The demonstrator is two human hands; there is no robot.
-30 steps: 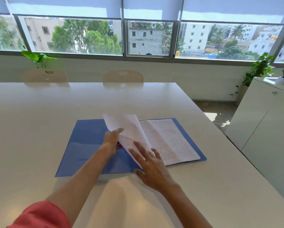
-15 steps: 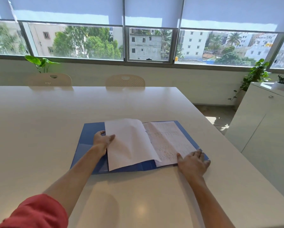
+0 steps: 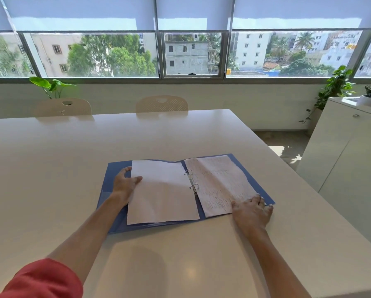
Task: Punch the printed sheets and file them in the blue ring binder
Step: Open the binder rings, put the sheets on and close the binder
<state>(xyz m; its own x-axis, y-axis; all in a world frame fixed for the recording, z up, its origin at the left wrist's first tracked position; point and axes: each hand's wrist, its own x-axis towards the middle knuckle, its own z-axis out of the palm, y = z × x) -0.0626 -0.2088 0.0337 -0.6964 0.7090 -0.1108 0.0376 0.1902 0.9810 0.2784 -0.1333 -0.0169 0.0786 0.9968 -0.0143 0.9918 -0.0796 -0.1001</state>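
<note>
Binder (image 3: 115, 175) is lying open flat on the table (image 3: 51, 158), just in front of the person, with two metal rings (image 3: 191, 179) standing up along the spine. One blank-side sheet (image 3: 161, 192) lies on the left cover, and the printed sheets (image 3: 219, 186) sit on the right. Left hand (image 3: 124, 183) rests on the sheet's outer edge, fingers spread and fairly straight, thumb on the paper, not gripping anything. Right hand (image 3: 253, 209) lies flat on the near right corner of the printed stack, fingers relaxed and extended, also holding nothing.

Looks like the smoothing-down step to me. I'd press outward from the rings so the holes don't tear, and check the rings are fully closed before shutting the cover. Can't tell from here if they are.

Compared to a second ago: the sheet was mid-flip, pinched up in the left hand with the right hand under it. Now it's landed flat and the right hand has gone over to the far corner.
</note>
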